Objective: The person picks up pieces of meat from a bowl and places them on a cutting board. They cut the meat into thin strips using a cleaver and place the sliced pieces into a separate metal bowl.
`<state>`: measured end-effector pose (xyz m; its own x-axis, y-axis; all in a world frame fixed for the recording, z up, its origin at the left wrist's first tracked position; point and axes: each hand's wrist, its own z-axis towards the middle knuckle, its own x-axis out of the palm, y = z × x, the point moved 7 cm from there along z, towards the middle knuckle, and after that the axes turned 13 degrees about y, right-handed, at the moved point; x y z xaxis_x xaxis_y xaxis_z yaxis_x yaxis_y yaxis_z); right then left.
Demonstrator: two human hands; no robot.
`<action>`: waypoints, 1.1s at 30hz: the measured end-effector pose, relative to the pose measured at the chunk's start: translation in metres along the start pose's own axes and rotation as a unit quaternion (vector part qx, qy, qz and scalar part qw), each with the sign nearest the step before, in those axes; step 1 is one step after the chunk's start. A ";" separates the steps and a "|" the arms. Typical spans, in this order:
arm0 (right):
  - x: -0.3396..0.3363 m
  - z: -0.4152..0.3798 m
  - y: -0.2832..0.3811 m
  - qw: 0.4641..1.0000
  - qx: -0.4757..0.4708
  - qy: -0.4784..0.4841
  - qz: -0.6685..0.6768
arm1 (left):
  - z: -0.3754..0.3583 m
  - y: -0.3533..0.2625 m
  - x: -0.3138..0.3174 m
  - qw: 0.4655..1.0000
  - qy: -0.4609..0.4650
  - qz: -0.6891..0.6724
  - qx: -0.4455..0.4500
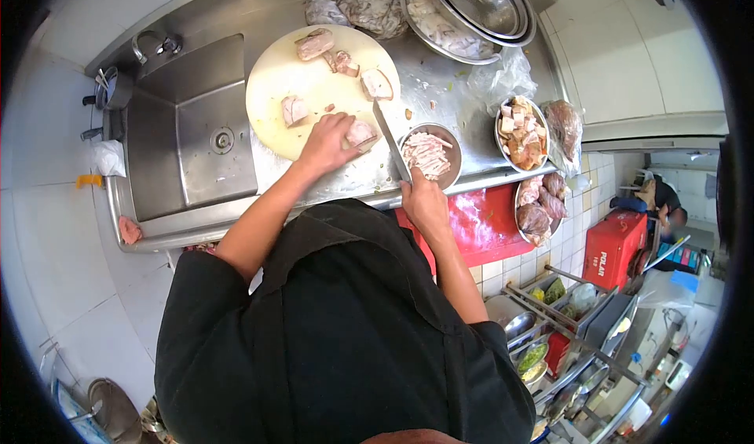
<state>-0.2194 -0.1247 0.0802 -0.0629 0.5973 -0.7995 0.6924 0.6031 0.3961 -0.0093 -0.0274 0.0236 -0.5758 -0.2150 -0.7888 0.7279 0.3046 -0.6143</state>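
Observation:
At the near edge of the round cutting board (267,75), my left hand (328,142) has its fingers on a pale chunk of meat (361,133). My right hand (426,202) is closed around the handle of a long knife (390,139). Its blade points away from me, between that chunk and a metal bowl of sliced meat strips (426,155). Farther up the board lie several other pieces, among them a meat chunk (294,111), a fatty slab (378,84) by the knife tip and a browner piece (315,45).
A steel sink (188,138) is at the left. Stacked metal bowls (483,4) and bagged food (377,8) stand at the back. A bowl of cubed meat (522,134) sits right, above another bowl of meat (540,208). A person (667,204) is at the far right.

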 end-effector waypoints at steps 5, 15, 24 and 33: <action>0.016 0.002 0.012 0.999 -0.026 0.005 -0.017 | -0.003 0.013 0.014 0.998 -0.019 -0.051 0.016; 0.008 0.002 0.021 1.000 -0.011 0.006 -0.001 | -0.009 0.008 -0.004 0.993 0.002 -0.033 0.111; 0.006 -0.011 0.040 0.999 -0.022 0.019 -0.039 | 0.002 0.003 -0.001 0.990 0.031 -0.010 0.140; 0.032 0.031 0.051 0.995 -0.049 -0.003 -0.082 | 0.001 0.006 0.002 0.991 0.008 -0.061 0.122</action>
<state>-0.1643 -0.0910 0.0606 -0.1655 0.4833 -0.8596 0.5996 0.7414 0.3014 -0.0055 -0.0271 0.0183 -0.6688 -0.2213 -0.7097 0.7202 0.0440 -0.6924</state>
